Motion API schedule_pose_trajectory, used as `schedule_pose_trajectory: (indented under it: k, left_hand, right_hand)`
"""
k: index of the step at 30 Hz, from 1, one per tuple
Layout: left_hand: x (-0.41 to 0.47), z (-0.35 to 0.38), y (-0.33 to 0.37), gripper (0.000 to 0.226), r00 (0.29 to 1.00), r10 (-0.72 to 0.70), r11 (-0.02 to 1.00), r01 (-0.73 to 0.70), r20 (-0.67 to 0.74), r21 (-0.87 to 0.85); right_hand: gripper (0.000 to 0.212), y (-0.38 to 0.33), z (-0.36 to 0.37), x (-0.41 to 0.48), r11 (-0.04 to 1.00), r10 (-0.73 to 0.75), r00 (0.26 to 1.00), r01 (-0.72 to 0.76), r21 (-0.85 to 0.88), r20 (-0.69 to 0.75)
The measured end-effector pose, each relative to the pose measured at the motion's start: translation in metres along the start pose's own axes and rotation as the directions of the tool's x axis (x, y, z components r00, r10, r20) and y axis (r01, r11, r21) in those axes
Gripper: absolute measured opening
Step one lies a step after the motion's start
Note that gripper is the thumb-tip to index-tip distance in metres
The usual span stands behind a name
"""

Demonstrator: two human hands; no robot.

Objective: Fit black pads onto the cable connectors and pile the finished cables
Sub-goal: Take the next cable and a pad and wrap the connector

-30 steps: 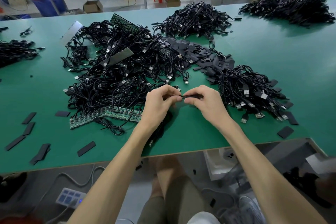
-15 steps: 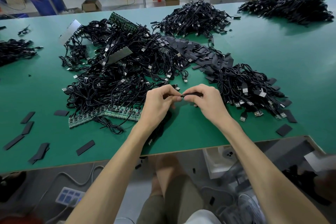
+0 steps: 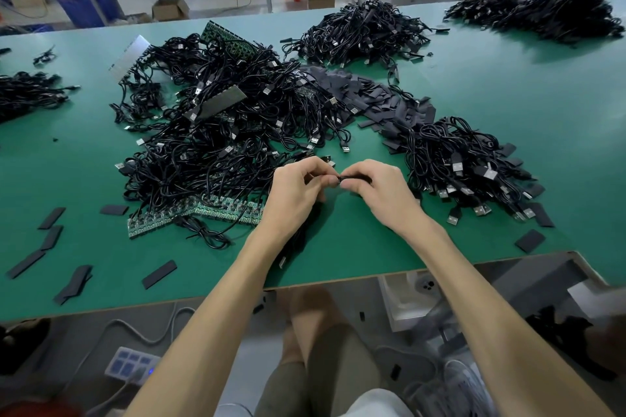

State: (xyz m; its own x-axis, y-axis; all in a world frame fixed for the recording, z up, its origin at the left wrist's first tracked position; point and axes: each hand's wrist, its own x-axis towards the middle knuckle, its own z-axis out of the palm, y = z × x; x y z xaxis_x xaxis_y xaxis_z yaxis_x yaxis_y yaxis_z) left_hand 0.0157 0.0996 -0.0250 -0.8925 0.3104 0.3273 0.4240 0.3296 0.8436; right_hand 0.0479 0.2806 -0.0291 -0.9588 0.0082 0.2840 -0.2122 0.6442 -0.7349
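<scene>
My left hand (image 3: 295, 195) and my right hand (image 3: 382, 195) meet fingertip to fingertip above the green table (image 3: 508, 105). Between them I pinch a small black pad (image 3: 352, 177) against a cable connector; the connector itself is mostly hidden by my fingers. The cable (image 3: 298, 240) hangs down under my left wrist toward the table edge. A large tangle of black cables (image 3: 216, 132) lies to the left of my hands. A smaller pile of cables with pads on them (image 3: 464, 166) sits to the right. Loose black pads (image 3: 372, 95) are heaped behind.
Green circuit board strips (image 3: 193, 213) lie under the big tangle. Several stray pads (image 3: 50, 237) are scattered at the front left, one pad (image 3: 530, 240) at the front right. More cable piles (image 3: 362, 32) sit at the back. The table's front edge (image 3: 338, 281) is right below my wrists.
Both hands stay pinched together at the same spot; only the fingers shift slightly around the pad and connector. The view has tilted a little.
</scene>
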Motion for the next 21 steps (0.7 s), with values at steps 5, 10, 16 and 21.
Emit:
schedule_pose_trajectory:
  k: [5,10,16,21]
  left_hand:
    - [0.0000,-0.0001,0.0018,0.012,1.000,0.003,1.000,-0.003,0.001,0.001]
    - [-0.0011,-0.0002,0.0029,0.011,1.000,0.020,1.000,-0.020,0.003,0.007]
    - [-0.0008,-0.0008,0.0020,0.010,0.998,0.058,0.998,-0.058,0.010,0.025]
    - [-0.0014,-0.0016,0.0027,0.008,1.000,0.029,0.999,-0.030,-0.008,-0.021]
  right_hand:
    - [0.011,0.0023,0.0014,0.0002,1.000,0.014,1.000,-0.014,0.002,0.000]
    - [0.011,0.0027,0.0013,-0.0002,1.000,0.013,1.000,-0.013,0.001,0.002]
    - [0.011,0.0021,0.0018,-0.0005,1.000,-0.001,1.000,0.001,-0.001,0.007]
    - [0.012,-0.0007,0.0015,-0.0019,0.999,-0.034,0.999,0.034,0.007,-0.011]
